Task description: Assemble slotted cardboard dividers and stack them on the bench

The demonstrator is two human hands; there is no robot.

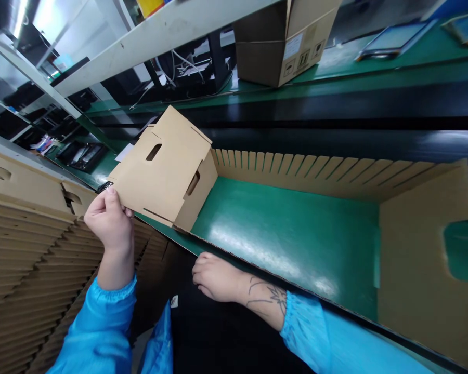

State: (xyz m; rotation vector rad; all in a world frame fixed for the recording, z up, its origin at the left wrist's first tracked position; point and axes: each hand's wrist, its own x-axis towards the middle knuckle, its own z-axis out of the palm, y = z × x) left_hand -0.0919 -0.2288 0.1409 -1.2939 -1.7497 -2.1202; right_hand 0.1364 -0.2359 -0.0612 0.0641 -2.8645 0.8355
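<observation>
My left hand (109,215) pinches the lower left edge of a flat cardboard panel (159,166) with slot cut-outs, tilted up over the green bench. It forms the left end of a long cardboard frame: a slotted back strip (315,171) runs right to another cardboard end panel (417,259). My right hand (214,278) is curled at the near edge of the bench, below the frame; its fingers fold under, and what they grip is hidden. Both arms wear blue sleeves.
A tall stack of flat cardboard sheets (27,249) stands at my left. A black conveyor belt (335,111) runs behind the frame. Beyond it sit an open cardboard box (284,47) and flat screens (393,39) on a green bench. White shelving crosses overhead.
</observation>
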